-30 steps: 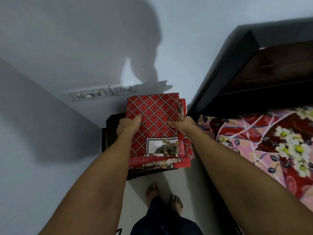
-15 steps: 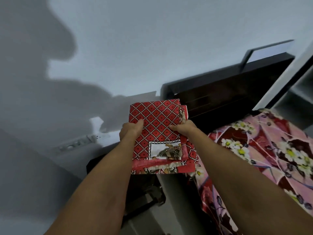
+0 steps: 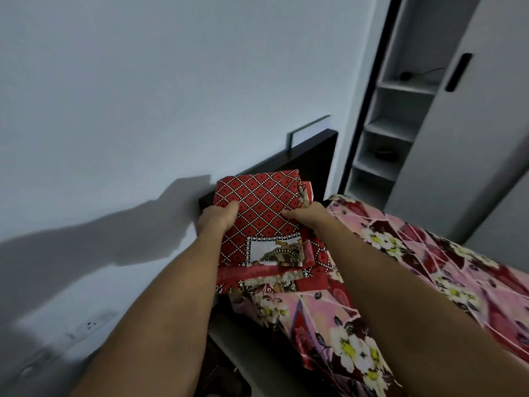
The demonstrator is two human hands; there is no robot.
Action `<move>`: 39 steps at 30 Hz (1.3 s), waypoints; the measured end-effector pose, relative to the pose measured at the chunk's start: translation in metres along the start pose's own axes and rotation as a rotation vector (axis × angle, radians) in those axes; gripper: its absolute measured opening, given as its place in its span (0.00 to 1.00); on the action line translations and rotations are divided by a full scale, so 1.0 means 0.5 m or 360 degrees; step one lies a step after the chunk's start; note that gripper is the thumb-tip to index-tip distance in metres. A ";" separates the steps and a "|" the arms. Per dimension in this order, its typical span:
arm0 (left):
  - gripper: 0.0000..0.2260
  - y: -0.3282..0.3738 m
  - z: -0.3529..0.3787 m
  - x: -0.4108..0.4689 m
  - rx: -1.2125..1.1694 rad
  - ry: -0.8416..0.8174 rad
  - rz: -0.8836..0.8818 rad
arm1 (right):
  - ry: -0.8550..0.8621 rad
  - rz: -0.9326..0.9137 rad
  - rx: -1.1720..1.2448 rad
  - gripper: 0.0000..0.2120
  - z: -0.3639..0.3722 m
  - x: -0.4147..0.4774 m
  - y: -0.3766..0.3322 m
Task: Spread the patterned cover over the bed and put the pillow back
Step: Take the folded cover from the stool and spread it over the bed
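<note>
Patterned cover (image 3: 263,213) is hanging folded between both hands: left hand (image 3: 216,220) gripping its left edge, right hand (image 3: 307,214) gripping the right. I'm seeing it over the head corner of the bed (image 3: 429,267), long axis pointing away from me; the rest of the bed is lying rightward (right hand nearer).

No text, label, brand, number or sign can be read here. The one likely spot, the white panel (image 3: 274,250) printed on the folded patterned cover (image 3: 260,204), carries only an ornamental figure, no lettering.
</note>
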State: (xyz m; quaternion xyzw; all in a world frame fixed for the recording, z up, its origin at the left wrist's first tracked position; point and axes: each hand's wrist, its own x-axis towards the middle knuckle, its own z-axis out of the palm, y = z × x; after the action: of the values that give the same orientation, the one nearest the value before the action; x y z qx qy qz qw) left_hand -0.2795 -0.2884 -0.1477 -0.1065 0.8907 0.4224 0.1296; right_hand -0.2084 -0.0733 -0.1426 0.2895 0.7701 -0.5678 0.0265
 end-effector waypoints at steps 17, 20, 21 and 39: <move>0.32 0.283 0.189 -0.223 0.0201 -0.0417 0.0599 | 0.0654 0.0123 0.0261 0.32 -0.363 -0.220 0.079; 0.31 0.321 0.244 -0.279 0.0207 -0.0495 0.0703 | 0.0747 0.0135 0.0336 0.29 -0.431 -0.269 0.111; 0.31 0.333 0.261 -0.302 0.0216 -0.0521 0.0740 | 0.0771 0.0133 0.0356 0.28 -0.455 -0.285 0.124; 0.30 0.437 0.577 -0.792 0.0386 -0.0943 0.1148 | 0.1319 0.0381 0.0456 0.29 -0.807 -0.685 0.381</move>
State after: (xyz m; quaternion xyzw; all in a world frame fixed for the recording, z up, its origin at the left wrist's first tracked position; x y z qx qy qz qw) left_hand 0.0697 0.1041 -0.0382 0.3502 0.8384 0.3458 0.2345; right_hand 0.2830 0.1790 -0.0369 0.5800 0.5905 -0.4979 -0.2589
